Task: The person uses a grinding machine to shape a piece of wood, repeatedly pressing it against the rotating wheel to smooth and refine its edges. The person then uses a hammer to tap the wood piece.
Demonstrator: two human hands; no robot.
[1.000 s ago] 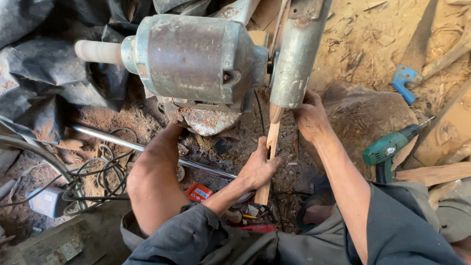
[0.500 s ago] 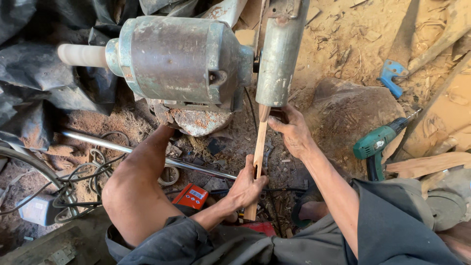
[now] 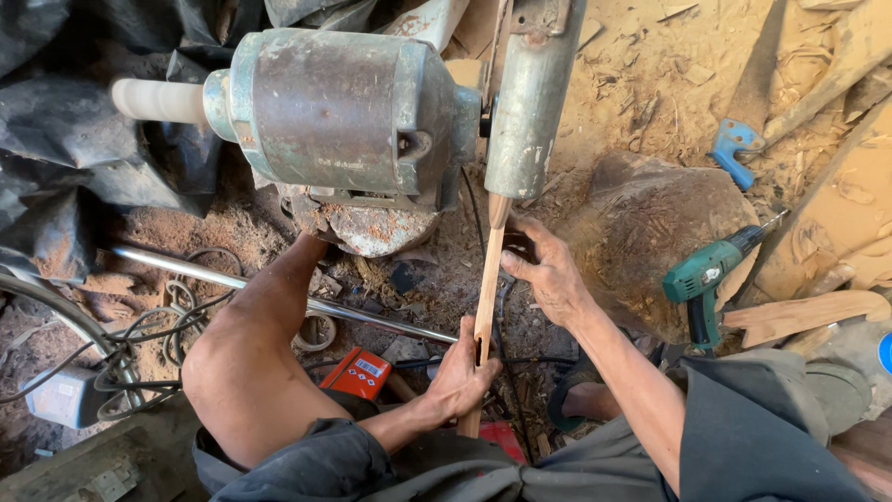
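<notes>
A thin wooden stick (image 3: 487, 297) runs from my lap up to the guard of a grey-green motor-driven grinder (image 3: 344, 112). Its upper end sits under the long metal guard (image 3: 530, 102). My left hand (image 3: 462, 376) grips the stick's lower part. My right hand (image 3: 550, 270) holds it near the top, fingers around it just below the guard. My bare left knee (image 3: 246, 372) is raised at the left.
A green cordless drill (image 3: 708, 274) leans on a large wood stump (image 3: 650, 232) at right. A blue tool (image 3: 734, 149) lies in sawdust beyond. A steel rod (image 3: 279, 293), coiled cables (image 3: 177, 316), a red box (image 3: 358, 374) and black sheeting (image 3: 56, 139) are at left.
The view has shifted slightly. Both hands have kept hold of the stick, the right hand staying near its top by the guard, the left hand sitting lower on it than one second ago.
</notes>
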